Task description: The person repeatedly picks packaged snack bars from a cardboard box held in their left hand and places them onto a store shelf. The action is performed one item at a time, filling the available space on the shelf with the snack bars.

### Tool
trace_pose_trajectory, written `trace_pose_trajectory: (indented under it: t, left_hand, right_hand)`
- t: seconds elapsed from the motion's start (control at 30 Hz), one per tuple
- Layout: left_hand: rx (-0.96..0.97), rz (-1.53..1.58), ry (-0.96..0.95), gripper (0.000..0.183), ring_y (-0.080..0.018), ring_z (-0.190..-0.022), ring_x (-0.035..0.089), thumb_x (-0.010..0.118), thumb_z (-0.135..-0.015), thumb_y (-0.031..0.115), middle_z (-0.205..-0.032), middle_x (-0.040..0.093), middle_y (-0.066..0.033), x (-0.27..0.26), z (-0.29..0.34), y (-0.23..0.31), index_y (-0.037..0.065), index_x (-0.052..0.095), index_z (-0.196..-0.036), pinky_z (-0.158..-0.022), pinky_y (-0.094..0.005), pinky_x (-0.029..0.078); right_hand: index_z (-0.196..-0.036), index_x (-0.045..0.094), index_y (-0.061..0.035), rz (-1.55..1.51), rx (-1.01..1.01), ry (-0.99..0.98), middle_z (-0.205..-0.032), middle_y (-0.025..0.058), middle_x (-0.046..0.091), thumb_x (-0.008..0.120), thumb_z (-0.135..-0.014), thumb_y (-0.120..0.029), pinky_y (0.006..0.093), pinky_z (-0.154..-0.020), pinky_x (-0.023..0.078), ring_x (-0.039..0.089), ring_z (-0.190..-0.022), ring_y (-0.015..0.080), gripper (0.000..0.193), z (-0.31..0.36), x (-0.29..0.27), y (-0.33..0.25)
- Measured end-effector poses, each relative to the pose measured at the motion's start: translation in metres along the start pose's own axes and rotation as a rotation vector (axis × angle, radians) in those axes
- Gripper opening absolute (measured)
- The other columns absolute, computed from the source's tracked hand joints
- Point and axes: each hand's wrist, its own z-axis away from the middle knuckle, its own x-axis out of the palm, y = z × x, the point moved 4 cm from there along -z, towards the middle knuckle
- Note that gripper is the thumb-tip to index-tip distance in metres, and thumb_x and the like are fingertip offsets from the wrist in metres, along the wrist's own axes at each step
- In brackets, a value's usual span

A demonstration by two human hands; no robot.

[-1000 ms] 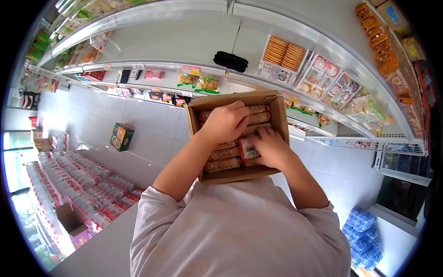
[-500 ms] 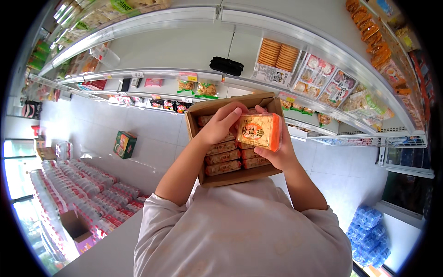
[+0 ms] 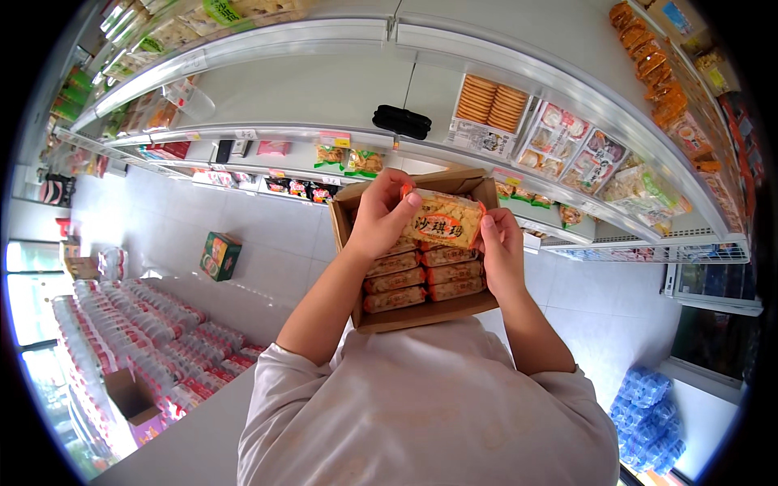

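Observation:
Both hands hold one yellow snack cake (image 3: 446, 217) in a clear wrapper with orange ends, its printed face turned up. My left hand (image 3: 384, 214) pinches its left end, thumb on top. On the other side, my right hand (image 3: 503, 249) grips the right end between thumb and fingers. Just below it is an open cardboard box (image 3: 417, 319), close against my body. Inside the box, more wrapped snack cakes (image 3: 395, 299) lie in two columns with orange wrapper ends. The held cake and my left hand cover the box's far part.
Ahead run store shelves with a black object (image 3: 402, 121), a tray of round biscuits (image 3: 490, 103) and bagged snacks (image 3: 364, 162). A green carton (image 3: 220, 256) stands on the floor at left, near stacked bottle packs (image 3: 154, 340). Blue bottle packs (image 3: 648, 421) are at lower right.
The snack cake has swung from a right-hand hold to a level hold between both hands. My right hand has drawn outward to its right end, and my left hand now grips its left end.

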Motion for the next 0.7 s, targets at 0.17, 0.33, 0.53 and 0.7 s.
trace_pose_trajectory:
  t: [0.17,0.33,0.53,0.7]
  left_hand:
    - [-0.052,0.085,0.014,0.018,-0.0025,-0.068,0.038,0.053,-0.106,0.022,-0.079,0.051,0.0056,-0.010,-0.003,-0.008,0.006,0.051,-0.098,-0.059,-0.0203,0.032]
    - [-0.141,0.257,0.107,0.029,-0.0047,-0.072,0.048,0.045,-0.109,0.027,-0.080,0.053,0.0044,-0.013,-0.005,-0.024,0.004,0.057,-0.097,-0.065,-0.0234,0.043]
    - [-0.030,-0.242,0.088,0.030,-0.0074,-0.068,0.043,0.045,-0.109,0.023,-0.070,0.049,0.0014,-0.010,0.000,-0.005,0.002,0.056,-0.091,-0.063,-0.0276,0.040]
    - [0.168,-0.453,0.214,0.028,-0.0134,-0.064,0.040,0.044,-0.107,0.018,-0.066,0.046,-0.0029,-0.005,0.002,0.006,0.000,0.054,-0.088,-0.060,-0.0303,0.038]
  right_hand:
    - [-0.094,0.055,-0.0079,-0.071,-0.052,-0.254,-0.081,-0.0043,0.056,0.065,-0.100,-0.035,0.0207,-0.065,0.040,0.048,-0.073,0.0028,0.029,0.006,0.012,-0.010]
    - [-0.087,0.052,-0.0071,0.084,-0.189,-0.247,-0.075,-0.0075,0.047,0.063,-0.101,-0.030,0.0197,-0.060,0.033,0.040,-0.069,0.0017,0.030,0.015,0.024,-0.049]
    - [-0.076,0.044,-0.0066,0.243,-0.353,0.062,-0.067,-0.0058,0.041,0.060,-0.102,-0.023,0.0231,-0.053,0.028,0.034,-0.063,0.0030,0.034,0.010,0.007,-0.044]
    - [-0.080,0.042,-0.0069,0.475,-0.561,0.181,-0.064,-0.0037,0.043,0.052,-0.106,-0.019,0.0230,-0.048,0.030,0.033,-0.054,0.0039,0.030,0.019,0.024,-0.042]
